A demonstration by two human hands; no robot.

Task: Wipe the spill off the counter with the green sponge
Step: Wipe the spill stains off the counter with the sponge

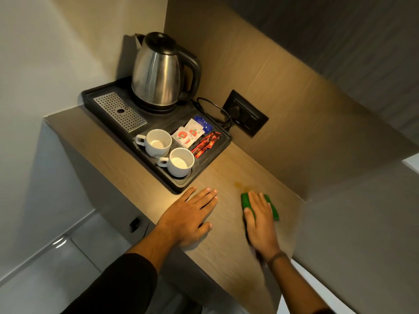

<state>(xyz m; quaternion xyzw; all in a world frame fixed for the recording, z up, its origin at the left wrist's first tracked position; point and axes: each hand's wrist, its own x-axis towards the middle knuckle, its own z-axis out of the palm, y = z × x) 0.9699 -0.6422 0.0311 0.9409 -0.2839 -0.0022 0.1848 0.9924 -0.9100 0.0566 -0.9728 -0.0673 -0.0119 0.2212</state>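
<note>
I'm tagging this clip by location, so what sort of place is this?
Most likely a hotel room's tea corner: a tray on a small counter holds a kettle, two cups and drink sachets, beside a wall socket.

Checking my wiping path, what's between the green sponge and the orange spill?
Only bare counter: the head view shows the spill just beyond the green sponge under the right hand.

Single head-worn view, looking steeply down, close over the counter (127, 159)
</note>
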